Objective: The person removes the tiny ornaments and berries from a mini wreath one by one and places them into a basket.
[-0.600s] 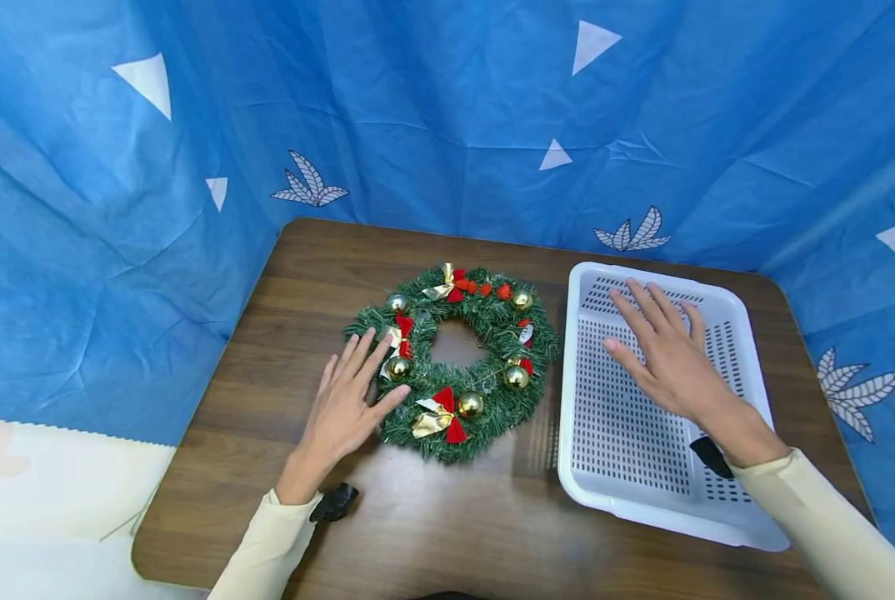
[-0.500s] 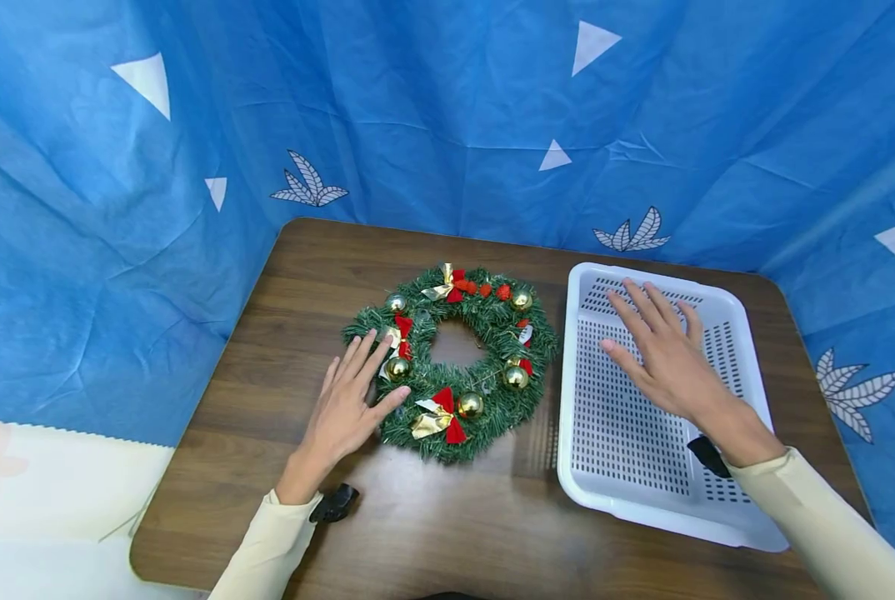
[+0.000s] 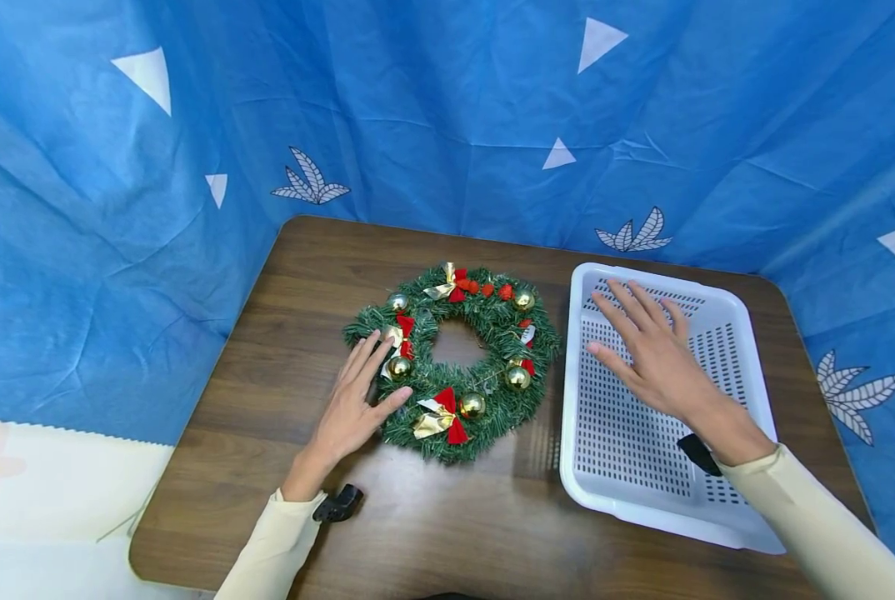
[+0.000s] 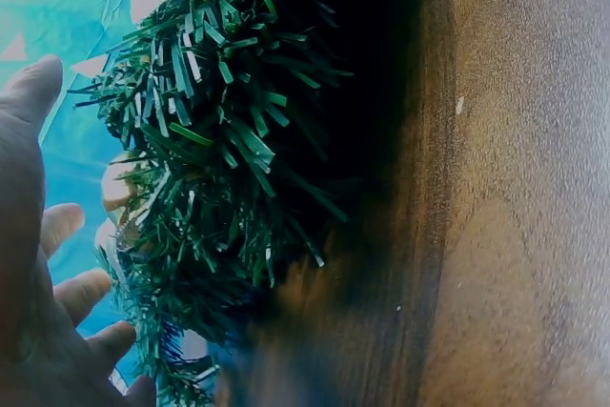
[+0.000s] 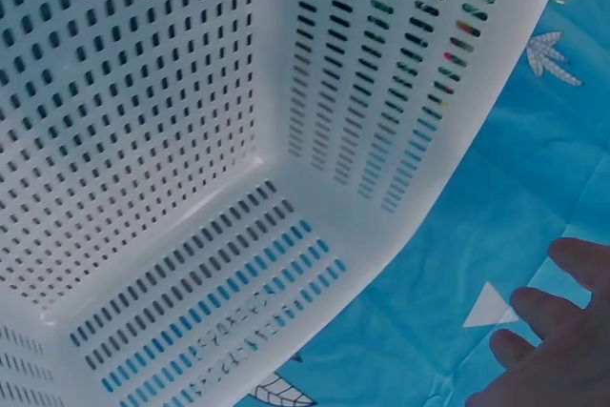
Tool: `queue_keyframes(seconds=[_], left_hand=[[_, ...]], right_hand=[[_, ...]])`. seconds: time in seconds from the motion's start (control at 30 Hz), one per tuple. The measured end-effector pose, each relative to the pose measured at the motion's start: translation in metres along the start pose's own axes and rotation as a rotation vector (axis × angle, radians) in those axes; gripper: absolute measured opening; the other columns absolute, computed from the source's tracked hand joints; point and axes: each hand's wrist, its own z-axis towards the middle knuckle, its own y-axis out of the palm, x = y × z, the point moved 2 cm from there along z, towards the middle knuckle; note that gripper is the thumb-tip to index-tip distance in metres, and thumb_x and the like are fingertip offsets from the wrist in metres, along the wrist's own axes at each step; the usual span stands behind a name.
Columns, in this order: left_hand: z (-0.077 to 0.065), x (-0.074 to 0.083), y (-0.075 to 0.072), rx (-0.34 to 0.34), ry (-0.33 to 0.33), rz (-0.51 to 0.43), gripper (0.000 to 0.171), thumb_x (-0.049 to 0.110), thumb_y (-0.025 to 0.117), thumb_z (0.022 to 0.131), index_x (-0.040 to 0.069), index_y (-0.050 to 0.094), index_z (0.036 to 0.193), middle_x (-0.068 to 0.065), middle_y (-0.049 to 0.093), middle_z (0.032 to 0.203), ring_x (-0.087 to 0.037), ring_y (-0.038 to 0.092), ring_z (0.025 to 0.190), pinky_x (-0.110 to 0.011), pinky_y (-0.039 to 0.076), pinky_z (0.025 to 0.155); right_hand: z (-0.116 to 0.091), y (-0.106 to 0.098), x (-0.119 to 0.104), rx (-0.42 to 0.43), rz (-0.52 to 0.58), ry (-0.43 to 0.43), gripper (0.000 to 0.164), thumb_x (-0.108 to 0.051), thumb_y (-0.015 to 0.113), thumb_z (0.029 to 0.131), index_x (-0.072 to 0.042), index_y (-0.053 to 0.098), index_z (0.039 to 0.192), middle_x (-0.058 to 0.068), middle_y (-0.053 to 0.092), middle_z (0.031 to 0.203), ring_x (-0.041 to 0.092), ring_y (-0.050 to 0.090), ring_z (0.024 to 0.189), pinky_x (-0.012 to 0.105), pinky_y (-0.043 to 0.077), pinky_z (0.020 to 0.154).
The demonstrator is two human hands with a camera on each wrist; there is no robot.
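A green tinsel Christmas wreath [image 3: 492,429] with red and gold bows, shiny gold balls and red berries lies flat on the table. My left hand [image 3: 350,412] is at its left edge, fingers extended and overlapping the greenery in the head view. The left wrist view shows those fingers [image 4: 84,291] beside the wreath's bristly side [image 4: 229,131], gripping nothing. Over the white perforated plastic basket [image 3: 569,400] on the right, my right hand [image 3: 657,362] is spread with nothing in it. In the right wrist view its fingers [image 5: 543,312] appear beyond the basket's rim [image 5: 448,178].
The brown wooden table [image 3: 267,375] has rounded corners. Behind and beside it hangs a blue curtain [image 3: 417,100] with white triangles and leaf prints. A black wrist camera [image 3: 338,504] sits by the left cuff.
My right hand has drifted a little to the left above the basket. The left hand stays nearly where it was; wreath and basket keep their places on the table.
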Motion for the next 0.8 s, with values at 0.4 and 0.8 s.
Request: queue_keyframes(seconds=[0.4, 0.8], left_hand=[[0.007, -0.004, 0.002, -0.002, 0.013, -0.142, 0.077, 0.047, 0.067, 0.082, 0.036, 0.027, 0.147, 0.007, 0.014, 0.158, -0.029, 0.009, 0.145, -0.071, 0.019, 0.103], [0.012, -0.005, 0.005, 0.016, 0.057, -0.196, 0.074, 0.041, 0.073, 0.079, 0.028, 0.038, 0.143, 0.001, 0.020, 0.156, -0.035, 0.009, 0.144, -0.071, 0.015, 0.104]], right_hand=[[0.017, 0.001, -0.024, -0.016, 0.108, -0.111, 0.068, -0.039, 0.059, 0.090, -0.024, 0.028, 0.149, 0.006, 0.019, 0.157, 0.030, 0.013, 0.145, 0.061, 0.015, 0.105], [0.035, 0.005, -0.046, -0.076, 0.155, -0.190, 0.067, -0.040, 0.058, 0.091, -0.027, 0.026, 0.149, 0.001, 0.015, 0.158, 0.031, 0.012, 0.145, 0.063, 0.017, 0.106]])
